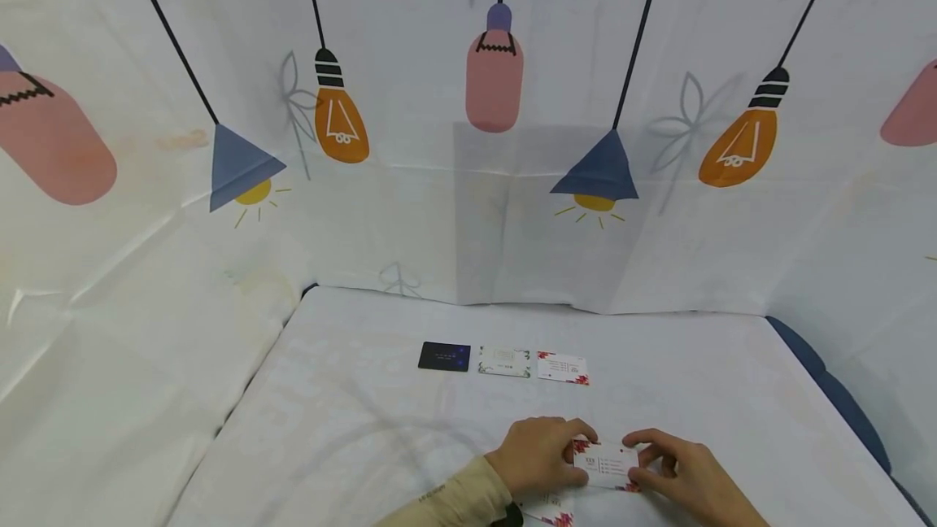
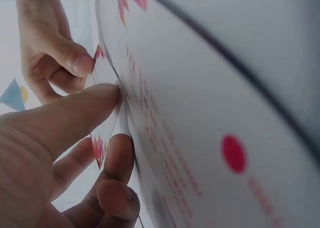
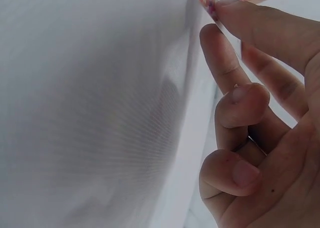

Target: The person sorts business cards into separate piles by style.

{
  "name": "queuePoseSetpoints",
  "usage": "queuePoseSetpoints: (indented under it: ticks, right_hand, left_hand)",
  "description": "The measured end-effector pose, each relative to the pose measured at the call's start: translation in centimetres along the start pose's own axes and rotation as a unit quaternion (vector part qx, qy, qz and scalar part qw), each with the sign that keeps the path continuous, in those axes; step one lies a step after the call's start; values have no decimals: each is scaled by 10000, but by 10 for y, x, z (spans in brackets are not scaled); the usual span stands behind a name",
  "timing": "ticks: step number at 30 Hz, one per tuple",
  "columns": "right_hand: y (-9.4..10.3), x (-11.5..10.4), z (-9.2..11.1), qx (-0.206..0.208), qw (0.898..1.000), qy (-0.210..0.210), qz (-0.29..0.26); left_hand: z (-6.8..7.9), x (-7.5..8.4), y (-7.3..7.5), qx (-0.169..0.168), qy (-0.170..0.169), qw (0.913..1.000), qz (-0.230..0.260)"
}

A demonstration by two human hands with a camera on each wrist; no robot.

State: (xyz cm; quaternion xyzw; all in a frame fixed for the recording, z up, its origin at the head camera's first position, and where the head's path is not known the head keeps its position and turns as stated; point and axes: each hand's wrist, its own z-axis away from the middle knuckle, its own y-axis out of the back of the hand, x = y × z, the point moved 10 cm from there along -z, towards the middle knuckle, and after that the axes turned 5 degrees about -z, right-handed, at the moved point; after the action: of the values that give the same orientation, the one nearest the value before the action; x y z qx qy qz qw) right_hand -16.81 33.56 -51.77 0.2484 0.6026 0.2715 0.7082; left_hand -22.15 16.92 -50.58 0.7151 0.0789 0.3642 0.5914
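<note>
A white business card (image 1: 606,464) with red floral corners and printed lines is held between both hands near the front of the table. My left hand (image 1: 540,455) pinches its left side, thumb below and index finger above. At the opposite side, my right hand (image 1: 681,474) grips the card by thumb and fingers. The left wrist view shows the held card (image 2: 103,70) tilted between the hands. Similar white cards (image 1: 551,506) lie beside the left wrist, partly hidden by it. In the right wrist view, only a corner of the held card (image 3: 206,1) shows beyond the thumb.
Farther back on the white tabletop (image 1: 351,397), a black card (image 1: 444,356), a white card with green leaf corners (image 1: 504,361) and a white card with red floral corners (image 1: 563,368) lie in a row. A lamp-patterned cloth (image 1: 410,218) hangs behind the table.
</note>
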Motion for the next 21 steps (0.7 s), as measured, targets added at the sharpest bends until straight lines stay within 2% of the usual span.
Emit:
queuePoseSetpoints:
  ticks: [5, 14, 21]
  right_hand:
    - [2, -3, 0, 45, 9999, 74, 95]
    - [7, -6, -1, 244, 9997, 26, 95]
    - [9, -15, -6, 408, 9986, 260, 233]
  left_hand:
    - [0, -2, 4, -11, 111, 9993, 361]
    - [-4, -6, 13, 379, 57, 9990, 211]
    - [-4, -10, 20, 489, 38, 9984, 286]
